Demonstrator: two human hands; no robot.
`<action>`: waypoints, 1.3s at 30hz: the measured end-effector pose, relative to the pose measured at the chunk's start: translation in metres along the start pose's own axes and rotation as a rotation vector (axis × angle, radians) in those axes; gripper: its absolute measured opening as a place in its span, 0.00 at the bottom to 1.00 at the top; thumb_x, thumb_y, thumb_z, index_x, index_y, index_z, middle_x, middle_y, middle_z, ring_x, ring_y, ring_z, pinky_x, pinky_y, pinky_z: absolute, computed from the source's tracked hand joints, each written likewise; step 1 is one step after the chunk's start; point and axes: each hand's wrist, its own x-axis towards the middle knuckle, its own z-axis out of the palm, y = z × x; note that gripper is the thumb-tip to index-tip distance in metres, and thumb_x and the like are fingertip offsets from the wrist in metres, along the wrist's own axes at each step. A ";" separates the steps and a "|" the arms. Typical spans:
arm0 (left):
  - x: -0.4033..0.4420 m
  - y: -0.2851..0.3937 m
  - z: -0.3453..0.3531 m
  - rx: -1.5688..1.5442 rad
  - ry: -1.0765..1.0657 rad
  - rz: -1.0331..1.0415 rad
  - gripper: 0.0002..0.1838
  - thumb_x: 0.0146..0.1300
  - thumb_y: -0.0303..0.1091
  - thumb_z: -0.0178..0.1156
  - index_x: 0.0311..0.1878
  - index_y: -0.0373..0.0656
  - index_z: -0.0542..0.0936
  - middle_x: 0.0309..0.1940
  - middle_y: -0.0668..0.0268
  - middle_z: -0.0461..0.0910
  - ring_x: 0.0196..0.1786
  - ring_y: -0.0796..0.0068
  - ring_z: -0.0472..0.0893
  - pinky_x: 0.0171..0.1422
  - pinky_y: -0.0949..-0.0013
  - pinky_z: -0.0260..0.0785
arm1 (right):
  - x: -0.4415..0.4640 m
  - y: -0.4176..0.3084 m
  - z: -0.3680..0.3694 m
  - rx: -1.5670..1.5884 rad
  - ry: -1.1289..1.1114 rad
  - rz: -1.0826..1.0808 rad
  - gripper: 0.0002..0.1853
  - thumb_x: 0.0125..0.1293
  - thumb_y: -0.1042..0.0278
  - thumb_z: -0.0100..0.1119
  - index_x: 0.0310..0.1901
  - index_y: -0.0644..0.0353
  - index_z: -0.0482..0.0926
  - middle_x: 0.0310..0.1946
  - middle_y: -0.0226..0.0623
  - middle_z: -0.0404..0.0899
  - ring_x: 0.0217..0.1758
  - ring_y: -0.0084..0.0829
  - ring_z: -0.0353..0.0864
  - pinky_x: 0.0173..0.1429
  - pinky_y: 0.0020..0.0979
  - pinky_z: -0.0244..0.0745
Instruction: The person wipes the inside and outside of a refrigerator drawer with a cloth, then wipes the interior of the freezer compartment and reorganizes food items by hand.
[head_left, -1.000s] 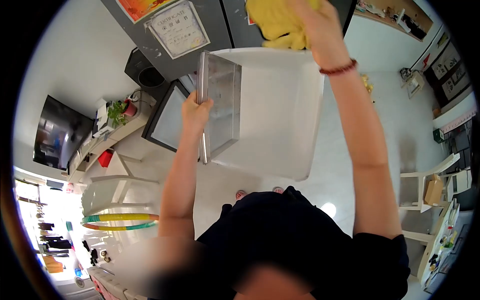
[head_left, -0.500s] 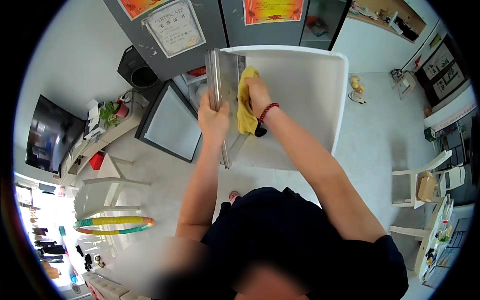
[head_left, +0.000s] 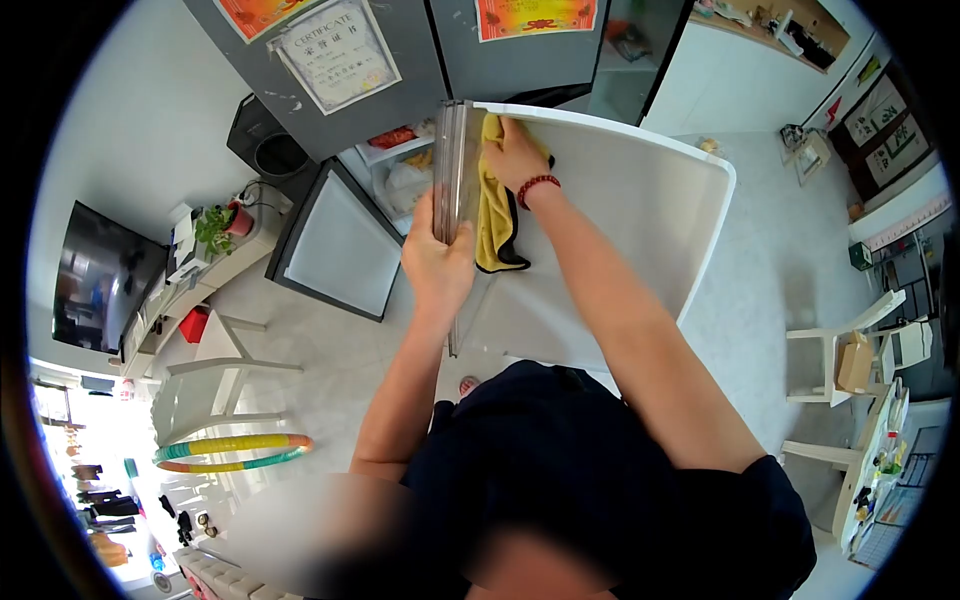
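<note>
1. Head view, hands: the left hand [head_left: 440, 265] has its fingers clamped round the thick edge of a clear plastic drawer [head_left: 455, 150], tilted up on its side. The right hand [head_left: 517, 158] bunches a yellow cloth with black trim [head_left: 493, 225] just right of the left fingers, apparently against the drawer.
2. Head view, handling: a firm left grip should steady the drawer; flattening the cloth under the right fingers should help reach corners.
3. Head view, surroundings: a large white plastic tub [head_left: 640, 190] spreads below the right fingers, its rim limiting elbow room; a grey-framed, white-panelled door [head_left: 345, 250] stands open left of the left fingers.
</note>
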 end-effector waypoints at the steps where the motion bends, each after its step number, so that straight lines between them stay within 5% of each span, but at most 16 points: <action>1: 0.000 -0.003 0.000 -0.018 0.001 -0.015 0.21 0.57 0.24 0.59 0.56 0.35 0.74 0.41 0.62 0.80 0.41 0.74 0.77 0.49 0.71 0.69 | 0.008 0.006 0.004 -0.018 0.012 -0.062 0.30 0.64 0.56 0.47 0.68 0.54 0.62 0.58 0.55 0.73 0.61 0.50 0.73 0.64 0.44 0.68; 3: 0.001 -0.012 -0.003 -0.051 0.005 -0.048 0.23 0.55 0.25 0.58 0.57 0.36 0.74 0.40 0.53 0.82 0.41 0.63 0.82 0.49 0.65 0.71 | 0.021 0.015 0.010 -0.005 -0.065 -0.080 0.29 0.60 0.56 0.51 0.63 0.55 0.68 0.59 0.49 0.74 0.62 0.49 0.73 0.65 0.42 0.68; 7: -0.001 -0.015 -0.009 -0.076 -0.036 -0.118 0.22 0.56 0.25 0.58 0.57 0.36 0.74 0.40 0.54 0.82 0.41 0.64 0.81 0.48 0.66 0.70 | 0.009 0.028 0.012 -0.148 -0.320 -0.044 0.28 0.57 0.55 0.54 0.59 0.57 0.73 0.60 0.49 0.74 0.62 0.47 0.74 0.65 0.41 0.68; 10: -0.004 -0.020 -0.007 -0.065 -0.041 -0.082 0.23 0.56 0.25 0.58 0.57 0.36 0.74 0.42 0.53 0.82 0.43 0.63 0.81 0.50 0.66 0.71 | -0.006 0.020 0.004 -0.118 -0.273 0.058 0.28 0.58 0.55 0.52 0.59 0.59 0.73 0.59 0.50 0.74 0.62 0.47 0.74 0.65 0.42 0.67; 15: -0.008 -0.022 -0.002 0.018 -0.043 -0.013 0.27 0.56 0.25 0.59 0.61 0.38 0.72 0.48 0.51 0.81 0.50 0.56 0.82 0.55 0.64 0.71 | -0.015 0.044 0.035 0.075 0.208 -0.167 0.34 0.65 0.51 0.43 0.70 0.58 0.58 0.65 0.54 0.66 0.65 0.53 0.69 0.69 0.45 0.63; 18: -0.015 -0.015 -0.005 0.070 -0.116 -0.003 0.28 0.56 0.26 0.59 0.63 0.39 0.71 0.50 0.49 0.81 0.51 0.54 0.82 0.57 0.63 0.71 | -0.010 0.047 0.023 -0.063 -0.025 -0.021 0.37 0.65 0.49 0.45 0.73 0.57 0.54 0.67 0.49 0.66 0.66 0.47 0.68 0.69 0.40 0.63; 23: -0.029 -0.016 -0.007 0.131 -0.101 0.026 0.30 0.54 0.26 0.58 0.64 0.40 0.71 0.50 0.49 0.81 0.50 0.53 0.82 0.56 0.62 0.72 | -0.023 0.038 0.011 -0.188 -0.075 -0.094 0.34 0.60 0.57 0.54 0.69 0.51 0.61 0.53 0.49 0.78 0.55 0.49 0.78 0.57 0.43 0.72; 26: -0.032 -0.024 -0.011 0.116 -0.116 -0.025 0.30 0.53 0.26 0.58 0.64 0.40 0.71 0.48 0.50 0.81 0.49 0.52 0.82 0.55 0.62 0.72 | -0.028 0.075 0.051 -0.224 -0.204 -0.188 0.31 0.59 0.59 0.54 0.65 0.51 0.64 0.52 0.47 0.79 0.54 0.48 0.78 0.56 0.43 0.73; 27: -0.034 -0.027 -0.010 0.105 -0.116 -0.030 0.30 0.53 0.26 0.58 0.64 0.40 0.71 0.48 0.50 0.82 0.48 0.52 0.82 0.54 0.62 0.72 | -0.051 0.068 0.054 -0.297 -0.269 -0.135 0.22 0.61 0.60 0.53 0.58 0.51 0.71 0.56 0.45 0.77 0.58 0.47 0.76 0.62 0.43 0.70; 33: -0.033 -0.037 -0.009 0.139 -0.128 -0.003 0.30 0.54 0.27 0.58 0.64 0.40 0.70 0.46 0.50 0.82 0.47 0.51 0.82 0.53 0.61 0.72 | -0.098 0.082 0.068 -0.544 -0.499 -0.236 0.20 0.66 0.60 0.46 0.60 0.48 0.69 0.49 0.43 0.82 0.52 0.43 0.82 0.53 0.46 0.74; 36: -0.031 -0.015 -0.013 0.143 -0.192 -0.158 0.29 0.55 0.28 0.58 0.63 0.39 0.70 0.46 0.48 0.81 0.48 0.49 0.82 0.53 0.60 0.72 | -0.069 0.070 0.043 -0.630 -0.192 -0.176 0.24 0.66 0.58 0.48 0.64 0.48 0.64 0.38 0.44 0.84 0.39 0.48 0.84 0.45 0.48 0.76; 39: -0.031 -0.024 -0.009 0.181 -0.166 0.035 0.28 0.55 0.28 0.58 0.63 0.38 0.70 0.45 0.47 0.81 0.47 0.47 0.81 0.53 0.59 0.73 | -0.043 0.071 0.034 -0.597 0.036 -0.219 0.25 0.67 0.58 0.47 0.65 0.51 0.61 0.33 0.46 0.84 0.33 0.50 0.83 0.40 0.51 0.76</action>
